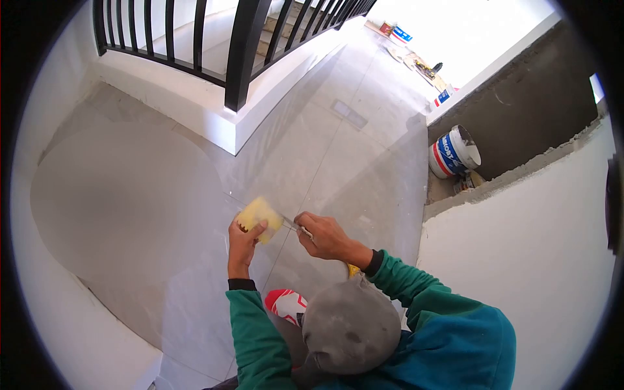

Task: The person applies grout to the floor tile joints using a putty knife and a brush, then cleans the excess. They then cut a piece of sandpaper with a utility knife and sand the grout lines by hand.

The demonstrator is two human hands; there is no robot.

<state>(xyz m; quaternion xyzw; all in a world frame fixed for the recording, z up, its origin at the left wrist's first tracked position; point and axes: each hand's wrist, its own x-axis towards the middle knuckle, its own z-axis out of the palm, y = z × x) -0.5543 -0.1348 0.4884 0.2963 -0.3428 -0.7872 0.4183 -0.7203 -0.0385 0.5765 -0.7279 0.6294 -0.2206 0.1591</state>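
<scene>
While the left hand is clamped on the lower side of a yellow slab, the right hand, closed around a thin tool, sits just right of it, the tool's long axis slanting up-left toward the slab; blur hides whether the 2 touch. Open tiled floor spreads ahead, edged by a white plinth at upper left, with a bucket well apart at right.

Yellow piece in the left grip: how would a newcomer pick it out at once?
From the black railing, look down across the grey tiles to the left grip. It holds the yellow piece, broad and blocky, unlike the thin tool in the right grip.
</scene>
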